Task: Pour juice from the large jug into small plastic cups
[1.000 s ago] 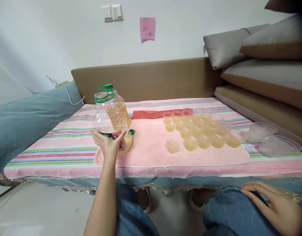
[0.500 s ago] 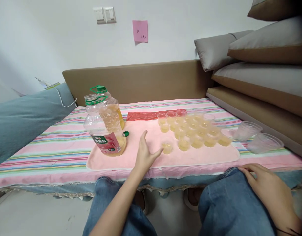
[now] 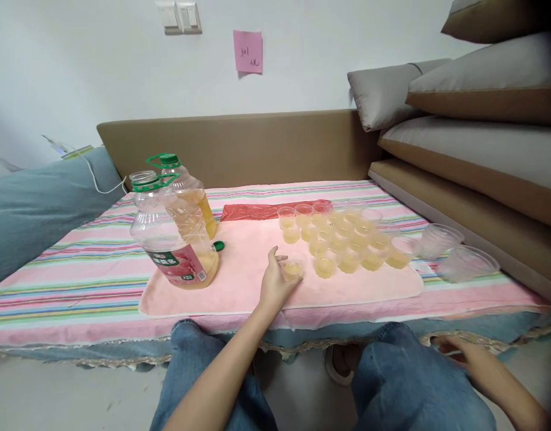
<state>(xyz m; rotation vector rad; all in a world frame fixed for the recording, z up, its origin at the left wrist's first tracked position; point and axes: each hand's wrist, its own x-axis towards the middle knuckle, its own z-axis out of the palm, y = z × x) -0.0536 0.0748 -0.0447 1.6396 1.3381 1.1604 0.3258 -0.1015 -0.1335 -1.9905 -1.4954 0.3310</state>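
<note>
My left hand (image 3: pixel 276 284) is closed around a small clear plastic cup (image 3: pixel 293 270) of pale yellow drink, which stands on the pink towel (image 3: pixel 244 287). Thumb and fingers lie on either side of the cup; part of its wall is hidden. Just to the right, several more filled plastic cups (image 3: pixel 348 261) stand close together in rows. My right hand (image 3: pixel 471 359) hangs beside my right knee, fingers loosely bent and apart, with nothing visible in it.
An uncapped large juice bottle (image 3: pixel 181 263) stands at left, with a capped bottle (image 3: pixel 207 215) behind it and a green cap (image 3: pixel 218 246) nearby. Clear plastic cups (image 3: pixel 468 263) lie tilted at right. Red plastic (image 3: pixel 251 212) lies behind the towel. Cushions (image 3: pixel 477 143) are stacked at right.
My left hand has moved right and closed from an open reach onto the single cup. My right hand has slipped off my knee to its outer side. The view has shifted slightly.
</note>
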